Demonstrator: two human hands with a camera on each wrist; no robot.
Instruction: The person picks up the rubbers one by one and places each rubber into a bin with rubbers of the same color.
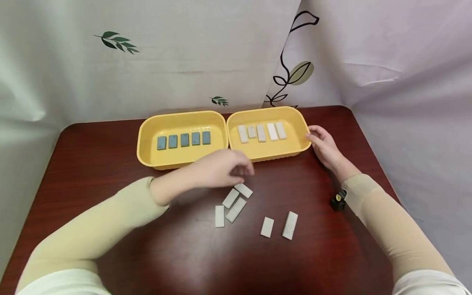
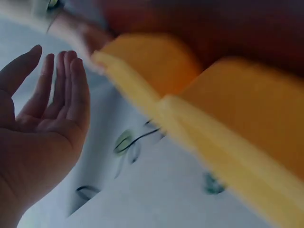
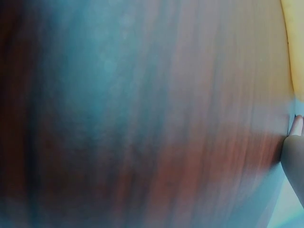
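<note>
My left hand [image 1: 225, 168] hovers in front of the yellow trays, just above the near white tiles, its fingers loosely bent. In the left wrist view the left hand's palm [image 2: 47, 123] faces up to the camera with nothing in it. My right hand [image 1: 326, 149] holds the right end of the right yellow tray [image 1: 271, 157], thumb at the rim and fingers along the outside. Inside that tray stand several pale tiles [image 1: 261, 133] in a row. Several white tiles [image 1: 236, 209] lie in a loose cluster on the table, close below my left hand.
The left yellow tray [image 1: 145, 153] holds a row of several blue-grey tiles [image 1: 184, 139]. Two more white pieces, a short tile [image 1: 267, 227] and a longer tile [image 1: 290, 225], lie nearer the front right of the dark red table [image 1: 324, 254]. Patterned curtains [image 1: 177, 78] hang behind.
</note>
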